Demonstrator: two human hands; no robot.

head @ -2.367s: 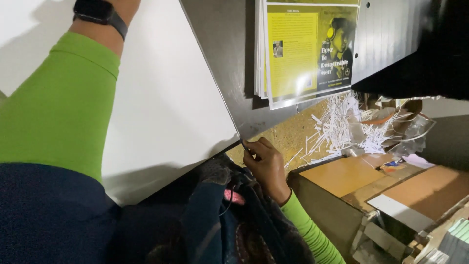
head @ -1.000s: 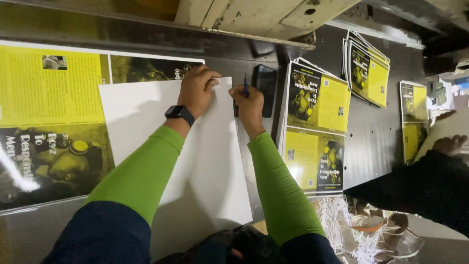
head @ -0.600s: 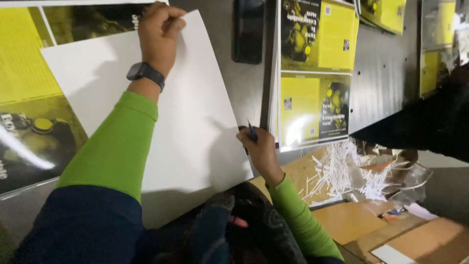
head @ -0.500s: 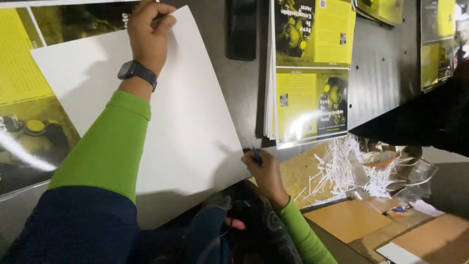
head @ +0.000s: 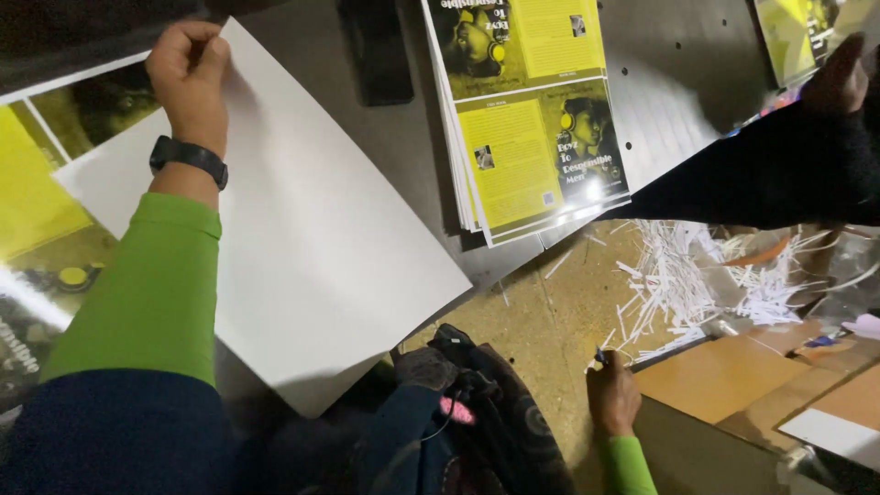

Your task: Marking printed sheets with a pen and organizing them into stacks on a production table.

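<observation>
White card dominates the head view: a large blank sheet (head: 302,247) lies tilted on the grey metal table (head: 660,101), its near corner hanging over the edge. The left hand (head: 188,69) pinches the sheet's far corner, fingers curled tight on it. The right hand (head: 612,396), which half a second ago was at the sheet's near edge, has dropped away below the table and is closed around a small dark pen (head: 600,356); the sheet is now held by one hand only, so the marking seems done.

A stack of glossy yellow-and-black printed covers (head: 532,119) sits just right of the sheet, and a larger print in the same colours (head: 37,229) lies under its left edge. White paper trimmings (head: 678,284) litter the floor near brown cardboard boxes (head: 733,376). Another person's dark sleeve (head: 779,165) reaches in from the right.
</observation>
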